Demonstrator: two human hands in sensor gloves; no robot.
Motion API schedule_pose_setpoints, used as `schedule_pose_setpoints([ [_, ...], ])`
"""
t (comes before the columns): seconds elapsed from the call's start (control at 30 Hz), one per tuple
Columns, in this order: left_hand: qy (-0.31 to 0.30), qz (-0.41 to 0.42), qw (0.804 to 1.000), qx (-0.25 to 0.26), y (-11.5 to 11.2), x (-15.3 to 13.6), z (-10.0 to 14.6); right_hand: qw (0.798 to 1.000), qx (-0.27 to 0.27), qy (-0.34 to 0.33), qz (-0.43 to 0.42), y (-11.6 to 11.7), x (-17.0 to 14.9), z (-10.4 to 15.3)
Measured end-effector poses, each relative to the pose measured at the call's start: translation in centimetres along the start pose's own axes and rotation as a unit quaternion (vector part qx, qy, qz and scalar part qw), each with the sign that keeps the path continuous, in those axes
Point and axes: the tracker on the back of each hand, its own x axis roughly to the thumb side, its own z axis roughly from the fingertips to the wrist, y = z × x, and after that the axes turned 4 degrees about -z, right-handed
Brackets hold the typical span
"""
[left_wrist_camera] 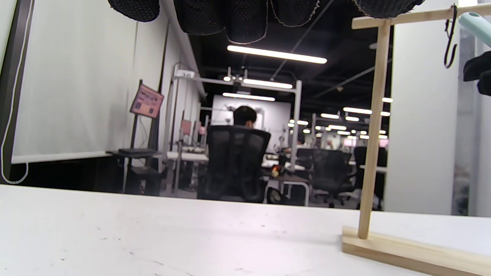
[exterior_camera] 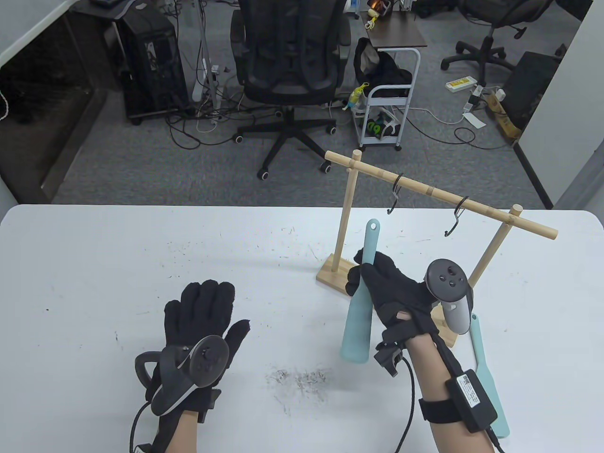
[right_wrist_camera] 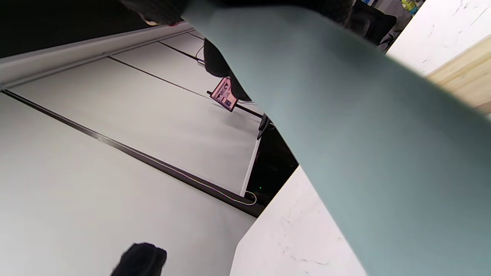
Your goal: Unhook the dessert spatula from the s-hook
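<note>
The right hand (exterior_camera: 396,292) grips the spatula (exterior_camera: 359,311), pale teal with a holed handle tip and flat blade, just below and clear of the left hook (exterior_camera: 395,193). The left hand (exterior_camera: 198,325) lies spread on the table (exterior_camera: 118,264).

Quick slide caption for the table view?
Right hand holds teal spatula clear of both S-hooks; left hand rests flat.
</note>
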Motion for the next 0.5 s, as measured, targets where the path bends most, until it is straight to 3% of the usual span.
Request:
schedule_pose_setpoints([
  [0.5, 0.0, -0.003, 1.0, -0.006, -0.1, 0.1, -0.1, 0.996, 0.042, 0.057, 0.053, 2.4, -5.9, 2.0],
])
